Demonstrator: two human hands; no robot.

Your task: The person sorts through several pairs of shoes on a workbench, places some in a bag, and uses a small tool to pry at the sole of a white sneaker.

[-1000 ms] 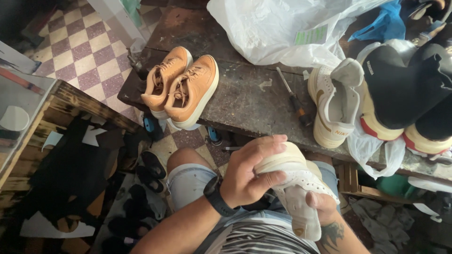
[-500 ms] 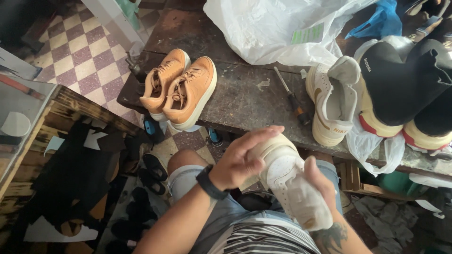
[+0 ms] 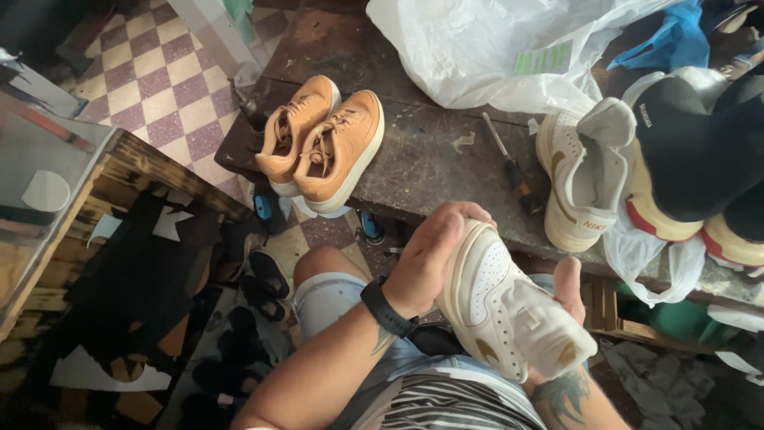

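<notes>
A seated person's left hand [image 3: 434,259] clamps over the toe of a white sneaker [image 3: 505,306] above the lap; the right hand [image 3: 567,291] props it from behind, thumb raised. Beyond, left to right on the worn bench [image 3: 430,155]: 2 tan sneakers [image 3: 322,147], a screwdriver [image 3: 509,167], a white plastic bag [image 3: 477,48] with a green rectangular label, 1 matching white sneaker [image 3: 577,187]. Since 0.5 seconds ago, the shoe has turned side-up.
</notes>
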